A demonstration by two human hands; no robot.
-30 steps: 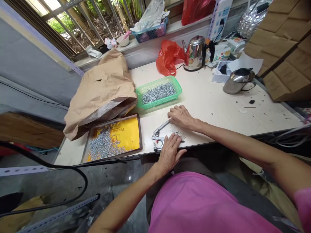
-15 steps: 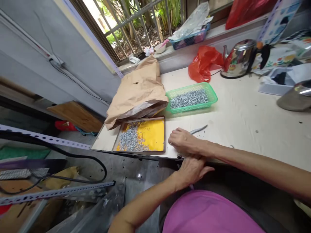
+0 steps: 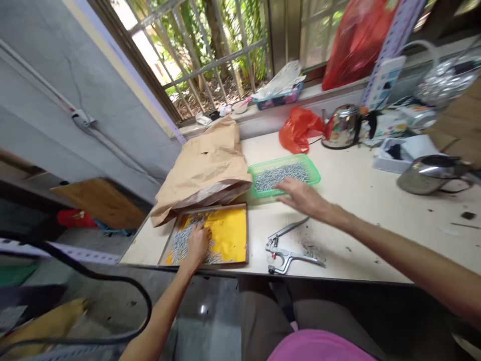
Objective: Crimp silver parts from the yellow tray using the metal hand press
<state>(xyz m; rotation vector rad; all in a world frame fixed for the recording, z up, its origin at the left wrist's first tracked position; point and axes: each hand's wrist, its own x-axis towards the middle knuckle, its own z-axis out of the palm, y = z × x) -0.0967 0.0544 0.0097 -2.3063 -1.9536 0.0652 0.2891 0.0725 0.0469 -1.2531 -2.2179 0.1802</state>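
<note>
My left hand (image 3: 198,243) reaches down into the shallow tray (image 3: 247,235), its fingers bent together among small silvery metal pieces (image 3: 181,244) on a yellow sheet (image 3: 233,233). What its fingertips pinch is hidden. My right hand (image 3: 304,197), fingers stretched out and apart, is over the near edge of the green plastic basket (image 3: 317,176), which holds many more such pieces (image 3: 274,176). Nothing shows in that hand. Between the two hands and closer to the table's front edge lie metal hand pliers (image 3: 287,248), their handles spread.
A large brown paper bag (image 3: 205,168) lies behind the tray. Farther back are a red plastic bag (image 3: 298,129) and a steel kettle (image 3: 342,128). A second steel pot (image 3: 424,175) stands at the right. A black cable (image 3: 145,296) loops left of the table (image 3: 353,240).
My hands have parted from near the table's front edge. The left went into the tray, the right to the basket. The pliers now lie in full view, and the camera has tilted up.
</note>
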